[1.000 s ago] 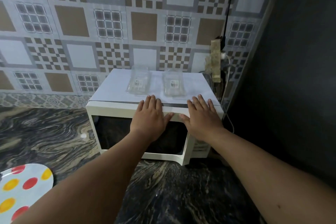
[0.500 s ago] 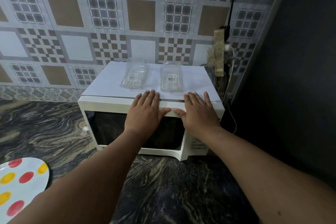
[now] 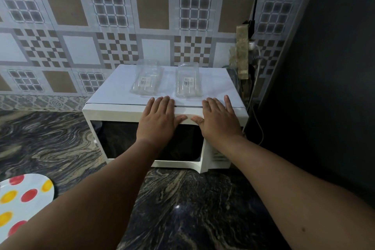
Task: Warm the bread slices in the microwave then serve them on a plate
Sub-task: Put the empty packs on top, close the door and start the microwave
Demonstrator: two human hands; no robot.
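A white microwave [image 3: 113, 113] stands on the dark marbled counter against the tiled wall, its dark-windowed door closed. My left hand [image 3: 157, 121] lies flat on the top front edge of the door, fingers straight. My right hand [image 3: 218, 121] lies flat beside it on the same edge, thumbs nearly touching. A white plate [image 3: 22, 197] with red and yellow dots sits at the lower left on the counter. No bread slices are visible.
Two clear plastic containers [image 3: 147, 79] [image 3: 188, 81] with barcode labels lie on top of the microwave. A power strip and cables [image 3: 243, 53] hang at the right of the microwave. A dark wall [image 3: 324, 67] closes the right side. Dark counter [image 3: 192, 209] spreads in front.
Both hands stay flat on the microwave's top front edge. The view has shifted, so the microwave and plate sit a little differently in frame.
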